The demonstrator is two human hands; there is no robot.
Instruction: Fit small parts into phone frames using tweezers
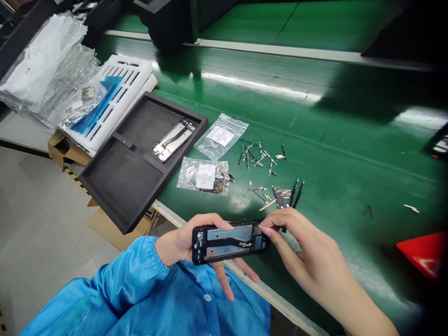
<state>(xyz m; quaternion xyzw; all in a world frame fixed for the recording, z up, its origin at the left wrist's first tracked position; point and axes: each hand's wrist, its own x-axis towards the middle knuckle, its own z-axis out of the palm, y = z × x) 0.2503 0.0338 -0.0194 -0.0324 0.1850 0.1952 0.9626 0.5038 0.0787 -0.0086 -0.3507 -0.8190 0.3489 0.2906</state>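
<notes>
My left hand (185,240) grips an opened phone frame (229,242) from beneath, thumb along the upper edge and two fingers spread out below. The frame shows a silver inner plate and a dark flex cable running along it. At its right end, my right hand (297,247) pinches thumb and forefinger together against a corner; whatever lies between the fingertips is too small to make out. Two dark prongs with pale tips, like tweezers (297,193), stick out beyond the right knuckles. Whether that hand holds them is hidden. Small dark and gold strips (280,196) lie just behind.
A black foam tray (122,186) at the left carries another phone frame (174,140). Labelled plastic bags (221,135) and scattered small strips (261,154) lie on the green bench (332,163). White trays (122,70) are stacked farther left. A red object (422,254) sits at right.
</notes>
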